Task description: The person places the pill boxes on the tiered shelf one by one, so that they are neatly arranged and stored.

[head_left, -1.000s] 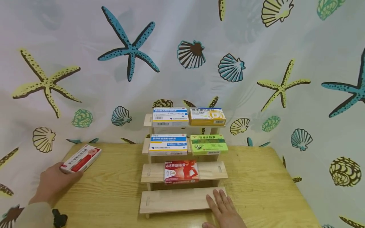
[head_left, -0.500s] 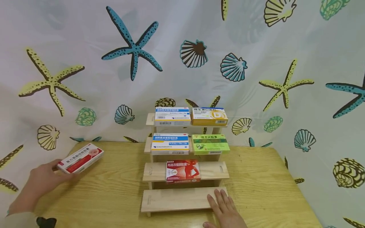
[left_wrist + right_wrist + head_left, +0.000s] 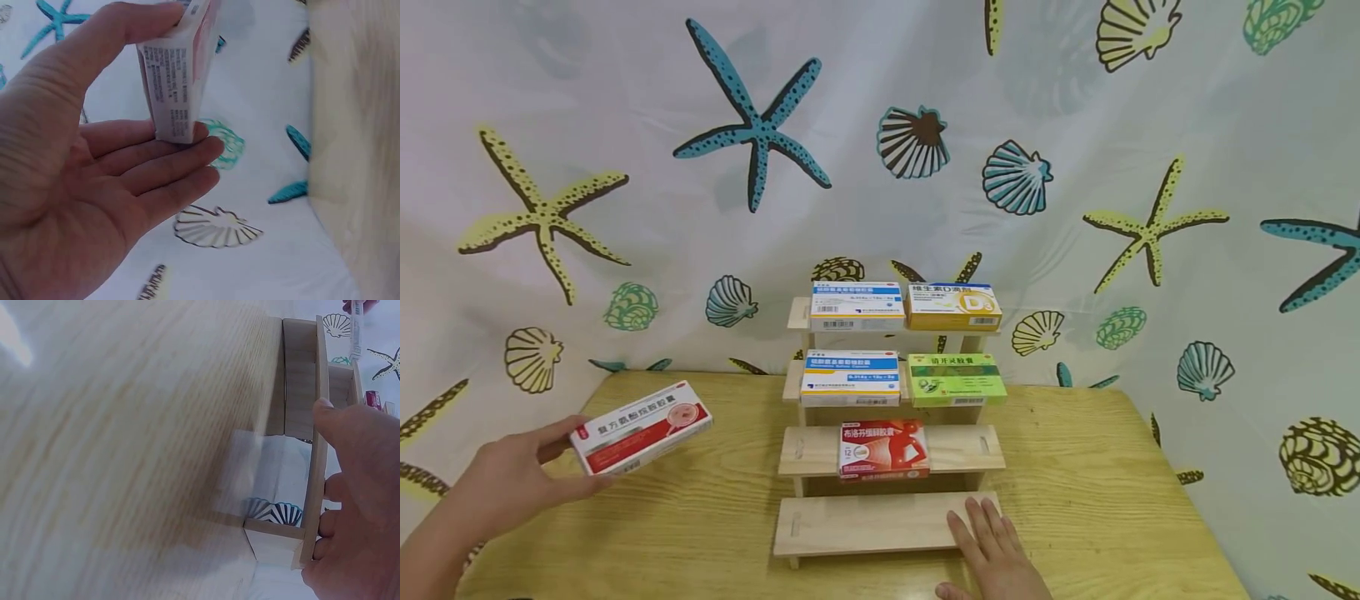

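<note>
My left hand pinches a white and red medicine box by its near end, at the left above the table. In the left wrist view the thumb lies along one side of the box and the fingertips touch the other. My right hand rests with extended fingers on the right end of the lowest step of a wooden tiered rack. The right wrist view has its thumb at the step's front edge. A red medicine box lies on the step above.
Two blue and white boxes sit on the upper steps, at the left. Beside them are a green box and a yellow-white vitamin D box. A patterned curtain hangs behind the wooden table.
The left hand has lifted the white and red box and brought it right, towards the rack, turning its printed face more to view. The right hand stays on the lowest step.
</note>
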A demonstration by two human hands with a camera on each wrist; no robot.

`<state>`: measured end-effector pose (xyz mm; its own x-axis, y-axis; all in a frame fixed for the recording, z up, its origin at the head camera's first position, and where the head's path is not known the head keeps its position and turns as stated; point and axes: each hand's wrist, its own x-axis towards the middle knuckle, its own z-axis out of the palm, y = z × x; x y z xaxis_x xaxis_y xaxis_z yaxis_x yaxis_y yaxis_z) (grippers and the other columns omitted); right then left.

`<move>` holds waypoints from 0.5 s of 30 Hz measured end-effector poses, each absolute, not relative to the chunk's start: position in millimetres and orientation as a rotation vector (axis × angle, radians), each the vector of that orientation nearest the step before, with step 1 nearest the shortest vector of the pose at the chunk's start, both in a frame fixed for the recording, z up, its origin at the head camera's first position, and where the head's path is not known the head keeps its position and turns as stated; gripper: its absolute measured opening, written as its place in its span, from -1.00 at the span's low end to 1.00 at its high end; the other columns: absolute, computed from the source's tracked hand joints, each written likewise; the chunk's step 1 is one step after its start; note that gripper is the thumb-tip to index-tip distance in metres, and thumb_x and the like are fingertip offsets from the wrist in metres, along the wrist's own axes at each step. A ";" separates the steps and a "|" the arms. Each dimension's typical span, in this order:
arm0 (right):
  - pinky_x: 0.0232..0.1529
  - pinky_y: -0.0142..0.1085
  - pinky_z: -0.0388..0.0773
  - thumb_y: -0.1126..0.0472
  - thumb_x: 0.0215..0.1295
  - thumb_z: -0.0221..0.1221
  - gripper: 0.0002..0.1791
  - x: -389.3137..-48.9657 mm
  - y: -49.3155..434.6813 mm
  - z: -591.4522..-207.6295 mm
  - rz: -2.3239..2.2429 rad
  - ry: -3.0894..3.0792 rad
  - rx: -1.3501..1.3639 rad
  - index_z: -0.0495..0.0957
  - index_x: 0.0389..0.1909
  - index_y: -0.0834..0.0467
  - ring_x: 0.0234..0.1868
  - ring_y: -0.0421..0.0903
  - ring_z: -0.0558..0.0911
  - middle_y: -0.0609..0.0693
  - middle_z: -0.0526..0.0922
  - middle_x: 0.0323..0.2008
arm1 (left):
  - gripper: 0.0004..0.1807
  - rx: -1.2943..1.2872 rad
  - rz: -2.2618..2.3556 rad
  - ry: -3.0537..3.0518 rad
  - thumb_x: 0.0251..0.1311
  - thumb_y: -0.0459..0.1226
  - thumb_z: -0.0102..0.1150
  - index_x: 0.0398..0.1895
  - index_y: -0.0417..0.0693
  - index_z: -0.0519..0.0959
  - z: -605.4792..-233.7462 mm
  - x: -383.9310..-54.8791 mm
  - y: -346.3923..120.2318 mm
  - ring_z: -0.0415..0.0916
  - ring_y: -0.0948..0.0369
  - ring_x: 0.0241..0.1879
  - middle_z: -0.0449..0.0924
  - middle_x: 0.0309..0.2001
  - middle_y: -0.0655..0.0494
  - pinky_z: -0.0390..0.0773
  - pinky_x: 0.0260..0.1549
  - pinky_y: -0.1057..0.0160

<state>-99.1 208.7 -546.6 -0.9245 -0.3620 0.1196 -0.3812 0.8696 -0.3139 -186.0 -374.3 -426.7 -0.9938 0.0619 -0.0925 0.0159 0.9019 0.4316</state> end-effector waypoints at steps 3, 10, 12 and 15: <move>0.39 -0.67 -0.76 -0.33 0.41 0.20 -0.09 -98.5 208.8 -547.5 0.510 -2.963 0.601 0.29 0.56 0.16 0.50 -0.44 -0.52 0.26 0.24 0.60 | 0.25 0.116 0.677 2.944 0.05 0.29 0.51 0.54 -0.43 0.26 -417.3 -172.6 -359.3 0.44 -0.50 0.28 0.43 0.33 -0.61 0.58 0.01 -0.40; 0.38 -0.67 -0.76 -0.33 0.42 0.19 -0.09 -98.5 208.1 -543.3 0.569 -3.004 0.587 0.26 0.58 0.16 0.52 -0.33 -0.43 0.26 0.19 0.62 | 0.17 0.280 0.678 2.856 0.02 0.17 0.60 0.52 -0.39 0.32 -416.1 -148.2 -328.3 0.60 -0.35 0.21 0.54 0.31 -0.44 0.73 -0.10 0.16; 0.37 -0.67 -0.76 -0.33 0.43 0.18 -0.08 -98.5 208.0 -542.0 0.583 -3.015 0.582 0.26 0.58 0.16 0.52 -0.33 -0.43 0.26 0.19 0.63 | 0.16 0.339 0.721 2.836 0.00 0.14 0.62 0.52 -0.37 0.33 -420.3 -144.8 -322.1 0.61 -0.29 0.23 0.56 0.32 -0.39 0.66 -0.18 0.35; 0.37 -0.67 -0.76 -0.33 0.43 0.18 -0.08 -97.9 208.2 -541.9 0.586 -3.009 0.591 0.26 0.58 0.17 0.50 -0.42 -0.51 0.26 0.19 0.62 | 0.14 0.404 0.763 2.803 0.01 0.13 0.62 0.53 -0.33 0.34 -427.1 -142.0 -313.8 0.62 -0.23 0.24 0.54 0.36 -0.33 0.61 -0.19 0.44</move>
<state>-97.9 208.2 -541.9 -0.9281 -0.3613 0.0902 -0.3687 0.8578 -0.3582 -142.0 -313.8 -427.1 -0.9408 0.3142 -0.1267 0.2067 0.8287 0.5201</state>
